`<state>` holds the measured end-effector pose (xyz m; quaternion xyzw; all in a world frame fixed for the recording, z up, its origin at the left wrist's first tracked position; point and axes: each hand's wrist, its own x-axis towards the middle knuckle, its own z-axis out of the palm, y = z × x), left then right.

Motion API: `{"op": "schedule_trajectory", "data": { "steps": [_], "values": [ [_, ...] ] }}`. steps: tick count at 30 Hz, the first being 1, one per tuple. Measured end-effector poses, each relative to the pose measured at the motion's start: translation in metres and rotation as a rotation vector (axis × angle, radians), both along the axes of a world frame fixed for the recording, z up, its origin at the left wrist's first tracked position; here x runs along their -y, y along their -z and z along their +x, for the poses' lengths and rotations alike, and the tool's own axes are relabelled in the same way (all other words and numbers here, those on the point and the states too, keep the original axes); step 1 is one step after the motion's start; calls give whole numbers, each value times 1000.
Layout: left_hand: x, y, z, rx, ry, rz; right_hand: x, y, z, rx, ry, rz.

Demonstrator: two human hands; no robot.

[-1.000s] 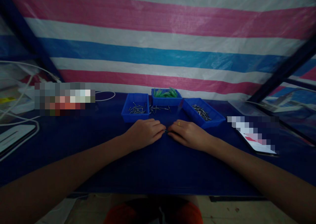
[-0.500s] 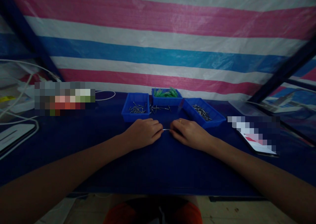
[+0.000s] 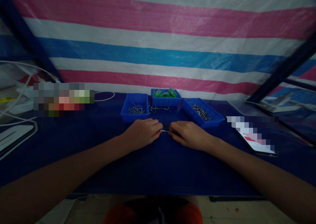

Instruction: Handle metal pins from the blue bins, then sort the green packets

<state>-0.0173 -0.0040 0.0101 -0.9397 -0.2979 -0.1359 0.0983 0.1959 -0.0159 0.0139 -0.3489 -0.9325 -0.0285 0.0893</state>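
Observation:
My left hand (image 3: 145, 133) is closed, its thumb and fingertips pinching one end of a thin silvery metal pin (image 3: 164, 130). Opposite it, my right hand (image 3: 189, 133) closes its fingers at the pin's other end. Only the short middle of the pin shows in the gap; both ends are hidden by fingers. Beyond my left hand stands a blue bin (image 3: 134, 117) with loose metal pins (image 3: 137, 109) in it. Past my right hand, a slanted blue bin (image 3: 212, 121) holds a heap of metal pieces (image 3: 201, 112).
A third blue bin (image 3: 166, 101) with green pieces (image 3: 165, 93) stands at the back. Several loose pins (image 3: 159, 109) lie on the blue tabletop (image 3: 158, 168) before it. A phone-like device (image 3: 259, 146) lies right; a white-and-black device (image 3: 17, 136) and cables lie left.
The pin between my hands tilts slightly now, its right end lower. My right hand has shifted a little left and down, while the left stays nearly in place. The whole view moved slightly.

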Motion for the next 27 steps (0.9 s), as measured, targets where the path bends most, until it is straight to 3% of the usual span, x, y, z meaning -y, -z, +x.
{"op": "schedule_trajectory", "data": {
  "steps": [16, 27],
  "values": [
    [1, -1, 0, 42, -1, -4, -1, -4, 1, 41, -64, 9],
    [4, 0, 0, 90, 199, 127, 0, -4, 1, 63, -61, 30]
  ]
}}
